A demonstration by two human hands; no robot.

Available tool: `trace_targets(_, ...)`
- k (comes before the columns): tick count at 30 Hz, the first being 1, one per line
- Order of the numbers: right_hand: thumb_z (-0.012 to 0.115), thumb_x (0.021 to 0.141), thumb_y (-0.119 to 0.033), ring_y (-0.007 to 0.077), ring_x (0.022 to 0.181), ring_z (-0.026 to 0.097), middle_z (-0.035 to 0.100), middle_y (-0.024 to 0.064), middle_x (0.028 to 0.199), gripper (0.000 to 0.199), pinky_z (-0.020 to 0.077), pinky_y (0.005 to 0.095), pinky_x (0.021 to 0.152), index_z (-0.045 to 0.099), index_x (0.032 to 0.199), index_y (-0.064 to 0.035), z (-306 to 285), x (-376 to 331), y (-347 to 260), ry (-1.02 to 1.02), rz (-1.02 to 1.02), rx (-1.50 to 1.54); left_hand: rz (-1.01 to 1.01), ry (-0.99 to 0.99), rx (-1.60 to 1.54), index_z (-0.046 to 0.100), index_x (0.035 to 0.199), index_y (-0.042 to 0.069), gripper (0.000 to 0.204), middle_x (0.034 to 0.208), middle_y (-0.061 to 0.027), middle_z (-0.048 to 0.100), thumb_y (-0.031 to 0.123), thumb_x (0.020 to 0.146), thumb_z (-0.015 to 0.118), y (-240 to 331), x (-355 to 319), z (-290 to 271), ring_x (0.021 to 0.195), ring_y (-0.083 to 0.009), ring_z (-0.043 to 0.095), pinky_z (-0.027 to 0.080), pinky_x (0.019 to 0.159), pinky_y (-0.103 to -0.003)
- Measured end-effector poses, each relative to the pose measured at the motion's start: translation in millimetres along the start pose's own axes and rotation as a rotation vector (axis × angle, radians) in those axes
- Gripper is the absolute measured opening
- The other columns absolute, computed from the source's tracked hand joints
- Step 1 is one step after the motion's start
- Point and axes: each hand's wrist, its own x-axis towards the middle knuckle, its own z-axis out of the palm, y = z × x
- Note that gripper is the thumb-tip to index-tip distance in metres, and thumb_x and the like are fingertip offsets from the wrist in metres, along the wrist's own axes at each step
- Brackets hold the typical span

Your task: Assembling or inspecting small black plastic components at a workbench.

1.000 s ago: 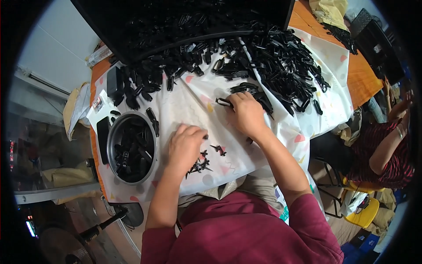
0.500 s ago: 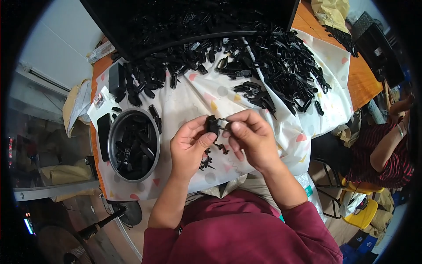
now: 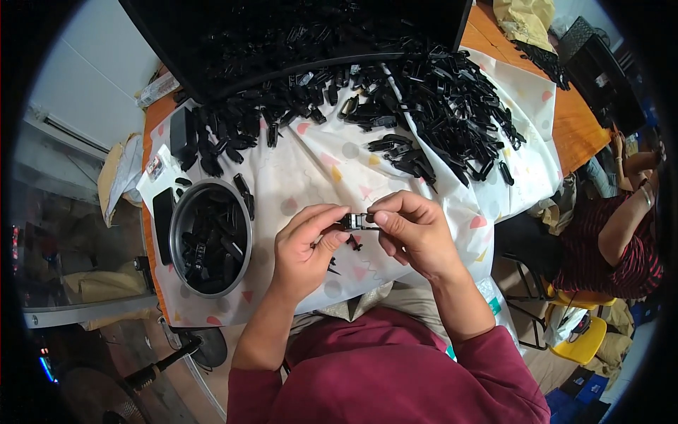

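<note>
Between my two hands, above the patterned tablecloth (image 3: 300,169), is a small black plastic part (image 3: 355,221) with a shiny pale section in its middle. My left hand (image 3: 305,251) pinches its left end between thumb and fingers. My right hand (image 3: 420,233) has thumb and forefinger closed on its right end, where a thin dark piece sticks out; I cannot tell whether that is separate. A few tiny dark pieces (image 3: 354,244) lie on the cloth just below, partly hidden by my left hand.
At left stands a metal bowl (image 3: 248,258) of black parts, beside a flat black phone-like slab (image 3: 163,226) and a black box (image 3: 183,138). Heaped black parts (image 3: 452,113) cover the far cloth, before a large black tray (image 3: 159,56). Another person (image 3: 600,240) sits at right.
The black part has turned from upright to roughly level, showing its shiny section. My right hand has moved slightly lower; both hands keep their hold. The whole view has shifted slightly.
</note>
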Motion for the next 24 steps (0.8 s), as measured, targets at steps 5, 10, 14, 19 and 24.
trace_targets(5,0.059,0.082,-0.007,0.0082,0.049,0.049,0.058,0.0076,0.080,0.010,0.0309,0.0179,0.035,0.058,0.084,0.0022,-9.8,5.5,9.1,-0.025,0.021,-0.106,0.297,-0.124,0.592,0.058,0.102,0.000,0.025,0.093,-0.0080,0.059,-0.001,0.077,0.060,9.8,4.3,-8.5,0.079,-0.0140,0.058,0.048,0.066,-0.026)
trace_targets(10,0.058,0.082,-0.008,0.0100,0.054,0.053,0.057,0.0075,0.087,0.018,0.0411,0.0189,0.042,0.055,0.098,0.0010,13.8,5.3,13.1,0.059,0.033,-0.024,-0.297,0.073,-0.363,0.053,0.109,-0.002,0.028,0.094,-0.0040,0.058,0.006,0.082,0.058,-18.6,-9.0,20.5,0.078,-0.0119,0.056,0.046,0.069,-0.028)
trace_targets(14,0.057,0.083,-0.008,0.0122,0.068,0.059,0.058,0.0098,0.087,0.026,0.0477,0.0221,0.049,0.048,0.105,0.0018,7.6,3.0,39.5,0.208,-0.212,-0.304,-0.244,0.148,-0.545,0.051,0.112,-0.002,0.033,0.093,-0.0047,0.058,0.014,0.084,0.057,-23.9,-3.3,35.7,0.079,-0.0091,0.054,0.044,0.070,-0.022)
trace_targets(19,0.060,0.081,-0.007,0.0111,0.063,0.058,0.060,0.0074,0.075,0.019,0.0477,0.0223,0.053,0.051,0.093,0.0042,-0.3,1.0,33.6,0.135,-0.056,-0.354,-0.447,0.128,-0.774,0.053,0.107,0.000,0.028,0.098,-0.0072,0.057,0.017,0.084,0.057,-36.5,6.5,31.7,0.082,-0.0114,0.053,0.043,0.072,-0.025)
trace_targets(24,0.060,0.082,-0.022,0.0097,0.058,0.057,0.056,0.0039,0.064,0.022,0.0443,0.0241,0.051,0.058,0.080,-0.0004,-45.6,58.9,8.9,0.069,-0.150,-0.839,-0.531,0.308,-0.738,0.052,0.103,0.002,0.024,0.095,-0.0081,0.057,0.016,0.084,0.054,-67.1,47.1,26.8,0.081,-0.0156,0.055,0.044,0.073,-0.029)
